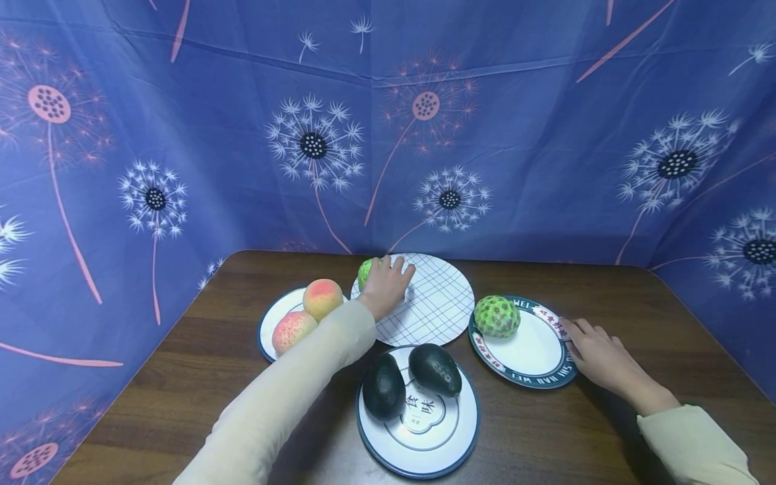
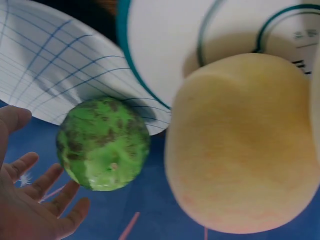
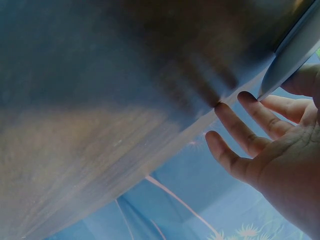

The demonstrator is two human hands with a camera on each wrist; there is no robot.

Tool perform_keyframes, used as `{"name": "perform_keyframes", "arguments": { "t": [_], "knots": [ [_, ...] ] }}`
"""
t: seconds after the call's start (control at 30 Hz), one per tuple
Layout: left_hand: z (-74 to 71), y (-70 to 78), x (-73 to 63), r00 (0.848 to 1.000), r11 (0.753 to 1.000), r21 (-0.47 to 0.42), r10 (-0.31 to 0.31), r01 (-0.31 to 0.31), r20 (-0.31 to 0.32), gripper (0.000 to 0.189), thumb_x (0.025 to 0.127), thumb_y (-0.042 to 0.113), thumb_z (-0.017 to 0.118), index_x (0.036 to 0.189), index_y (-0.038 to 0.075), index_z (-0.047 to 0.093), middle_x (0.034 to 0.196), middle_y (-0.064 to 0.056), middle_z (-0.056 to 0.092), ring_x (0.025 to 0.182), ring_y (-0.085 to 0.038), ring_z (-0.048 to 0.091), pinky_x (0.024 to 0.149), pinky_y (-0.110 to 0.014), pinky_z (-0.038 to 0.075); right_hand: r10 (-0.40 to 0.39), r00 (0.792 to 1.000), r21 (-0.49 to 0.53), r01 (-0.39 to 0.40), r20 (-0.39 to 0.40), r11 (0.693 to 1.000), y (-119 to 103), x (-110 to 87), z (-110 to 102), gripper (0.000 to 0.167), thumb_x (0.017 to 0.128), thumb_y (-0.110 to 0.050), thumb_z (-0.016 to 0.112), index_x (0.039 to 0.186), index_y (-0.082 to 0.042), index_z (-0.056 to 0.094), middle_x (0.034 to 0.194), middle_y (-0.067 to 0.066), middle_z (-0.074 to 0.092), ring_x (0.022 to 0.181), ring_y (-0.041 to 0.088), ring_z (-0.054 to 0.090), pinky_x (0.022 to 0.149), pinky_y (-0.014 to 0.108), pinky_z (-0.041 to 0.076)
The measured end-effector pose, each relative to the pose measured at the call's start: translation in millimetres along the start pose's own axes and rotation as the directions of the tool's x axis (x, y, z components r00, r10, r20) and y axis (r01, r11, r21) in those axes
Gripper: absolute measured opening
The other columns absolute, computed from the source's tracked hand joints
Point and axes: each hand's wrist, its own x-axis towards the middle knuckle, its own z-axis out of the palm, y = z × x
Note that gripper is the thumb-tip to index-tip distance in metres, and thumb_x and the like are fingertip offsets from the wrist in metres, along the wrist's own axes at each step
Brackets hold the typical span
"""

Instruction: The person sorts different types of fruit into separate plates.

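Observation:
My left hand [image 1: 386, 286] reaches over the left side of a checked white plate [image 1: 436, 296], fingers spread. Beside them sits a green knobbly sugar apple [image 1: 365, 273], partly hidden by the hand in the head view. In the left wrist view, the fingertips of the left hand [image 2: 35, 195] are right at the side of that sugar apple [image 2: 102, 144], not curled round it. My right hand [image 1: 606, 360] is at the right rim of a blue-rimmed plate [image 1: 536, 350] that bears another sugar apple [image 1: 497, 316]. Its fingers [image 3: 240, 130] extend loosely beside the rim, close over the table.
Two peaches [image 1: 322, 299] lie on a plate [image 1: 267, 323] at the left, partly behind my left sleeve. In front, two dark avocados [image 1: 434, 370] rest on a white plate [image 1: 430, 458]. A blue dandelion-print cloth [image 1: 376, 135] hangs behind the wooden table [image 1: 200, 350].

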Motion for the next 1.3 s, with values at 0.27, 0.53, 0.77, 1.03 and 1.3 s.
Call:
{"name": "perform_keyframes", "arguments": {
  "t": [0.27, 0.53, 0.77, 1.03, 1.3],
  "knots": [
    [8.0, -11.6, -1.8, 0.999, 0.999, 0.025, -0.034, 0.033, 0.038, 0.051, 0.087, 0.04, 0.056, 0.13, 0.019, 0.039, 0.131, -0.008, 0.045, 0.118, -0.029, 0.045, 0.098, -0.044, 0.04, -0.015, 1.0, -0.01, 0.015, -0.023, 1.0, 1.1, -3.4, 0.4, 0.051, 0.086, -0.01, 0.056, 0.131, 0.007, 0.039, 0.12, 0.031, 0.046, 0.106, 0.05, 0.044, 0.079, 0.068, 0.037],
    [16.3, -19.7, -1.7, 0.996, 0.998, 0.01, -0.066, 0.066, 0.058, 0.055, 0.086, 0.045, 0.056, 0.131, 0.019, 0.038, 0.13, -0.01, 0.044, 0.118, -0.03, 0.044, 0.097, -0.044, 0.04, -0.002, 1.0, -0.009, 0.002, -0.016, 1.0, 0.4, -3.6, 0.8, 0.055, 0.084, -0.011, 0.059, 0.132, 0.007, 0.038, 0.121, 0.032, 0.045, 0.106, 0.05, 0.043, 0.081, 0.069, 0.036],
    [20.0, -21.5, -3.7, 0.995, 0.997, -0.012, -0.08, 0.081, 0.067, 0.054, 0.086, 0.043, 0.057, 0.13, 0.018, 0.039, 0.128, -0.01, 0.044, 0.113, -0.03, 0.046, 0.095, -0.046, 0.041, -0.003, 1.0, -0.017, 0.003, -0.02, 1.0, -0.2, -3.1, 1.5, 0.054, 0.085, -0.012, 0.058, 0.132, 0.007, 0.038, 0.121, 0.031, 0.046, 0.106, 0.05, 0.044, 0.082, 0.068, 0.036],
    [25.0, -22.0, -2.6, 0.994, 0.995, -0.038, -0.085, 0.088, 0.068, 0.049, 0.089, 0.03, 0.055, 0.134, 0.019, 0.036, 0.131, -0.01, 0.041, 0.115, -0.03, 0.046, 0.096, -0.047, 0.04, -0.005, 1.0, -0.018, 0.005, -0.015, 1.0, 0.2, -1.9, 1.8, 0.055, 0.085, -0.012, 0.058, 0.132, 0.007, 0.038, 0.12, 0.031, 0.046, 0.107, 0.05, 0.044, 0.082, 0.068, 0.036],
    [27.2, -22.0, -0.9, 0.995, 0.996, -0.022, -0.08, 0.082, 0.065, 0.049, 0.09, 0.019, 0.055, 0.134, 0.02, 0.035, 0.13, -0.011, 0.04, 0.113, -0.03, 0.046, 0.095, -0.046, 0.04, 0.001, 1.0, -0.021, -0.001, -0.004, 1.0, -0.1, -1.5, -0.6, 0.054, 0.085, -0.012, 0.058, 0.132, 0.006, 0.038, 0.121, 0.031, 0.045, 0.107, 0.051, 0.043, 0.082, 0.069, 0.036]
  ]
}}
